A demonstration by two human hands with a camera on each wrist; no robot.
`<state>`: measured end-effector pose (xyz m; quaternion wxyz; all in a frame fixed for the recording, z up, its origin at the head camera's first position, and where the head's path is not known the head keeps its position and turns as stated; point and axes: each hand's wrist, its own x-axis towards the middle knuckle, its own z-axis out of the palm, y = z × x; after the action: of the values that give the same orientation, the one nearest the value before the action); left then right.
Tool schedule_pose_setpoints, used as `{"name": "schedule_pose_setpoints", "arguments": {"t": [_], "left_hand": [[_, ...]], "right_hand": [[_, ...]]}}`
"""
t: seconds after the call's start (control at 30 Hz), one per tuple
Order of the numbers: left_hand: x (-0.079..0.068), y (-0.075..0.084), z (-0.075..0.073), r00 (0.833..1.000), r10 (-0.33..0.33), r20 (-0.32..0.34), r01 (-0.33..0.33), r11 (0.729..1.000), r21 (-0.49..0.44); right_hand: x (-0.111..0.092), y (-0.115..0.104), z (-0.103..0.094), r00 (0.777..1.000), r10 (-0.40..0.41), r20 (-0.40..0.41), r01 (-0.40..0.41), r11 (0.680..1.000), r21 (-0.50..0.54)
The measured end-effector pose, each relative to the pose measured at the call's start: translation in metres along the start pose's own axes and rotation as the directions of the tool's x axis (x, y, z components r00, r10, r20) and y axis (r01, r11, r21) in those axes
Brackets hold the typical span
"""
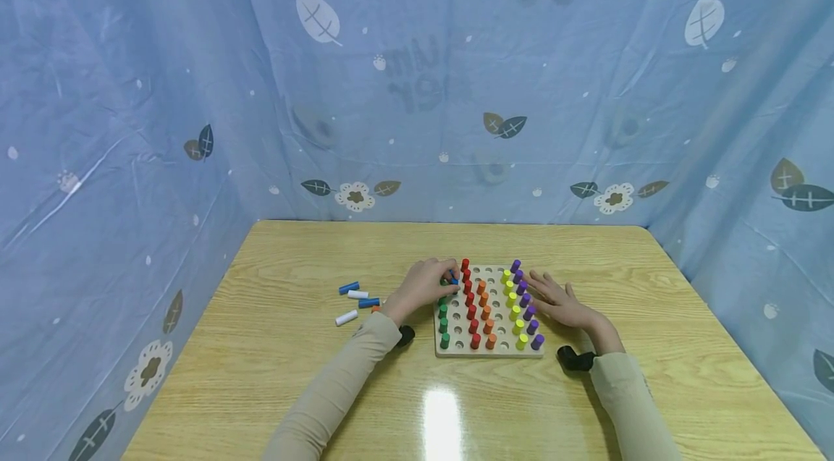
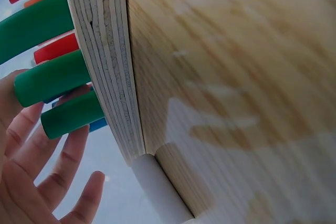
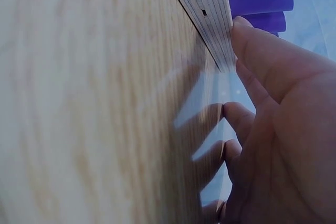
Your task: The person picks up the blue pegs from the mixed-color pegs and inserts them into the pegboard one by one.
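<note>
A wooden pegboard [image 1: 469, 353] lies on the table with columns of coloured pegs standing in it. My left hand [image 1: 423, 284] reaches over its left side and pinches a blue peg [image 1: 454, 281] in the column between the green and red pegs. In the left wrist view, green pegs [image 2: 55, 77] partly hide that blue peg [image 2: 98, 125] and the fingertips. Whether the peg is seated in a hole, I cannot tell. Along the board's right edge, near the purple pegs [image 1: 529, 312], my right hand [image 1: 559, 304] rests with fingers spread, thumb touching the board's side.
Loose blue pegs [image 1: 349, 288], white pegs [image 1: 347, 318] and a partly hidden orange peg [image 1: 376, 309] lie left of the board. A white peg [image 2: 160, 190] lies against the table close to the board's far end. Blue patterned curtains [image 1: 443, 85] surround the table [image 1: 313, 251].
</note>
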<state>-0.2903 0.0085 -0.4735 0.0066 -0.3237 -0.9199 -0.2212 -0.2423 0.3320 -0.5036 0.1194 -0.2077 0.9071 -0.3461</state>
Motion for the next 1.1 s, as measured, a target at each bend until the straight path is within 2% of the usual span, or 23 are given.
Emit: {"name": "schedule_pose_setpoints", "arguments": {"t": [0.63, 0.87, 1.1], "left_hand": [[-0.007, -0.007, -0.004, 1.000, 0.018, -0.025, -0.019, 0.999, -0.041], [-0.011, -0.010, -0.008, 1.000, -0.009, -0.015, 0.009, 1.000, -0.014], [-0.015, -0.016, -0.010, 0.999, -0.028, -0.026, 0.027, 0.999, -0.033]], "right_hand": [[0.001, 0.001, -0.001, 1.000, -0.006, 0.003, 0.006, 1.000, 0.003], [0.000, 0.001, -0.001, 1.000, -0.009, -0.003, 0.009, 1.000, -0.006], [0.000, 0.003, 0.001, 1.000, -0.010, -0.006, 0.010, 1.000, -0.004]]}}
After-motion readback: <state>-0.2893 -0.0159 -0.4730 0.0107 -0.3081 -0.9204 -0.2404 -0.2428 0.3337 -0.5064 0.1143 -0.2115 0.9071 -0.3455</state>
